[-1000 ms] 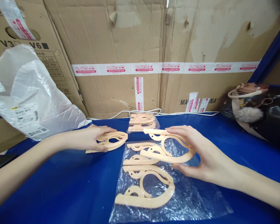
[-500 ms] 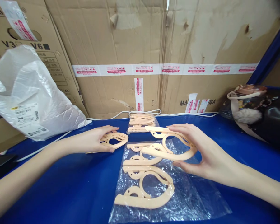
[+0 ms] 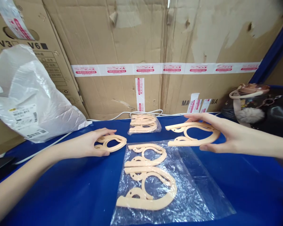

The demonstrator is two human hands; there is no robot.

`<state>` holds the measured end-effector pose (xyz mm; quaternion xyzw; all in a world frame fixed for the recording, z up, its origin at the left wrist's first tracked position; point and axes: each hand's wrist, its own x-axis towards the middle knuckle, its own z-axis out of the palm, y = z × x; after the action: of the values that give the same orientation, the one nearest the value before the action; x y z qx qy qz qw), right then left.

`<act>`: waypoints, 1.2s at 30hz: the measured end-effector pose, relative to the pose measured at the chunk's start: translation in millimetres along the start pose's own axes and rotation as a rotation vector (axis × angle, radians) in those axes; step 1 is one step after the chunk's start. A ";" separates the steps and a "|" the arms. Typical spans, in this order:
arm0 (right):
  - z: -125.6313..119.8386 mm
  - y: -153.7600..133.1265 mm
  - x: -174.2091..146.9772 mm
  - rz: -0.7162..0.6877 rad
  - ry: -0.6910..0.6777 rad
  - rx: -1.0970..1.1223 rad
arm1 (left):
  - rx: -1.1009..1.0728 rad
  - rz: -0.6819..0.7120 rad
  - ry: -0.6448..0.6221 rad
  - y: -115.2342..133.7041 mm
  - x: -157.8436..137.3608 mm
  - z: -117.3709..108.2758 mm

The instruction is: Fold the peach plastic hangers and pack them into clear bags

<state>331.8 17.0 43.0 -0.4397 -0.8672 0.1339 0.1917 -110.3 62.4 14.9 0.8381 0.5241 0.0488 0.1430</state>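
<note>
On the left, my left hand (image 3: 94, 142) is closed around a cream folding hanger (image 3: 118, 140), thumb at the near side and fingers over the far side. My right hand (image 3: 217, 135) grips another folded cream hanger (image 3: 191, 143) by its rounded end, its straight arms pointing left above the blue surface. Between the hands, two more cream folding hangers (image 3: 155, 204) lie one behind the other on a clear plastic bag (image 3: 193, 194). Neither hand touches the bag.
Behind the bag lies a small clear packet (image 3: 143, 124) of cream hangers. A white parcel bag (image 3: 37, 97) stands at the left, with a white cable (image 3: 118, 116) along the back. Cardboard boxes (image 3: 122, 40) wall the rear. A dark bag (image 3: 278, 110) sits at the right.
My right hand has carried its hanger to the right and farther back, off from over the plastic bag. My left hand has shifted slightly left with its hanger.
</note>
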 end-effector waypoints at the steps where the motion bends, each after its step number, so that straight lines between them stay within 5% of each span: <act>1: -2.2 0.5 -1.1 0.021 -0.022 0.026 | -0.001 -0.002 -0.006 0.5 -0.1 0.8; 8: -8.9 0.7 -13.4 0.179 -0.323 0.196 | -0.038 -0.017 -0.017 8.0 -1.2 1.1; 19: -2.8 22.0 -20.8 0.067 -0.177 0.008 | -0.012 0.027 0.025 4.5 -5.6 3.3; 25: -0.8 16.3 -15.3 0.004 -0.213 -0.060 | 0.202 0.258 0.104 44.1 -16.4 14.9; 29: 7.1 -1.7 -10.2 -0.041 -0.208 -0.060 | 0.412 0.368 0.314 75.4 -17.4 43.6; 36: 15.4 -23.5 -10.4 0.048 -0.184 0.100 | 0.568 0.432 0.329 81.2 -8.2 64.8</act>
<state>313.8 -6.0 36.4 -0.4360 -0.8626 0.2215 0.1295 -28.8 9.6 -22.7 0.9164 0.3441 0.0644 -0.1939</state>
